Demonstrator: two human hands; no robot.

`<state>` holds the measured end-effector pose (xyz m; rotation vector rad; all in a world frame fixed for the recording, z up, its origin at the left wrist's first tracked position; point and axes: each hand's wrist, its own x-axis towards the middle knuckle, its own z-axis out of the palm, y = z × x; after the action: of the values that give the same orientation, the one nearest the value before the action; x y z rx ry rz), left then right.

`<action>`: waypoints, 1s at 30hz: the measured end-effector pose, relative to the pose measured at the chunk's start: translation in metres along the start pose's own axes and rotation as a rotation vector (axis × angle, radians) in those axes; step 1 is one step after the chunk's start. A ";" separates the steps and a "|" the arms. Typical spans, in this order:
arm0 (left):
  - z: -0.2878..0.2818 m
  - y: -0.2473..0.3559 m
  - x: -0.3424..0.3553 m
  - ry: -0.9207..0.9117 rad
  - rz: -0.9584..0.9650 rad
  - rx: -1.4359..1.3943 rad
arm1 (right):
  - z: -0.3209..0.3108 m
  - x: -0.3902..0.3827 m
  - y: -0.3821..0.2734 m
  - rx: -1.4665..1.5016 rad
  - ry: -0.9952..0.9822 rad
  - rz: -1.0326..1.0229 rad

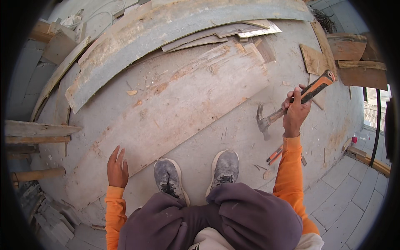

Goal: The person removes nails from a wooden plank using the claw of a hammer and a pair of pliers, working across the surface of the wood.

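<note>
In my right hand (296, 112) is a claw hammer (313, 89) with an orange and black handle. My fingers close round it near the metal neck, and its steel head (263, 123) points down and left above the floor. My left hand (118, 167) holds nothing; its fingers are apart, over the near left part of a long worn wooden board (179, 104). Whether the fingertips touch the board I cannot tell. The board lies flat in front of my shoes, its far end splintered and rough.
Orange-handled pliers (275, 155) lie on the floor by my right sleeve. A long grey plank (175, 35) and thin wood sheets (216, 34) lie beyond the board. Timber pieces (41, 129) stick out at the left; wood scraps (313, 59) lie at the far right. Block walls (348, 196) stand nearby.
</note>
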<state>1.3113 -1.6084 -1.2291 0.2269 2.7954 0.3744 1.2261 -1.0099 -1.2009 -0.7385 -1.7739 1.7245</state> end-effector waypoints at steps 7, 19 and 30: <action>0.038 0.083 0.100 -0.111 0.296 0.026 | 0.020 0.030 0.078 0.117 0.204 0.346; 0.080 0.098 0.126 -0.279 0.144 -0.076 | 0.069 -0.018 0.034 0.150 0.327 0.010; 0.089 0.097 0.128 -0.236 0.078 -0.154 | 0.106 -0.121 0.048 -0.245 -0.132 -0.462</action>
<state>1.2308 -1.4709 -1.3196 0.3232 2.5182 0.5411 1.2347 -1.1688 -1.2524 -0.2760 -2.0732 1.2873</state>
